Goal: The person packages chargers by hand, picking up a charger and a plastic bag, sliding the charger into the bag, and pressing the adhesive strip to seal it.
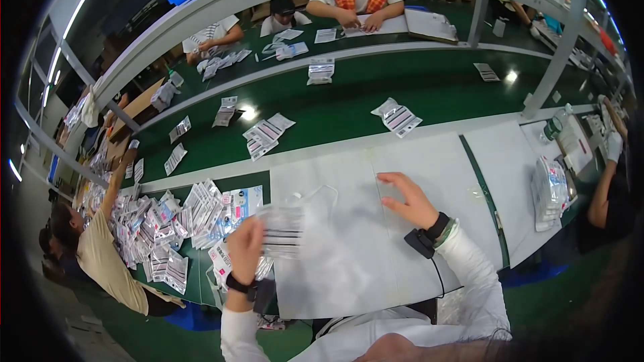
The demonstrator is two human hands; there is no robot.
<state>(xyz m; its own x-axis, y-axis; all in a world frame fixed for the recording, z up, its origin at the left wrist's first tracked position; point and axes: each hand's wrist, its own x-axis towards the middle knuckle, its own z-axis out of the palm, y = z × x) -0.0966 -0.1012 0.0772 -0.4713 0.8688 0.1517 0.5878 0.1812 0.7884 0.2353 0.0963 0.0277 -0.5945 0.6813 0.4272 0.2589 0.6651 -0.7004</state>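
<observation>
My left hand [245, 249] is closed on the edge of a flat plastic packet [284, 236] with dark stripes, which is smeared by motion. It is held over the left part of the white work surface [376, 265]. Just beyond the packet a thin white loop [325, 192] shows; whether it belongs to the packet I cannot tell. Above the middle of the white surface my right hand [412, 205] holds nothing, thumb and fingers apart. Both wrists wear black bands, and a small black box with a cable hangs at the right one.
A heap of similar packets [157, 224] lies at the left, by a co-worker in a tan shirt [107, 258]. More packets [397, 117] lie on the green belt [335, 108] ahead. A packet stack [550, 191] and a bottle [554, 125] stand right. A metal frame [567, 40] crosses overhead.
</observation>
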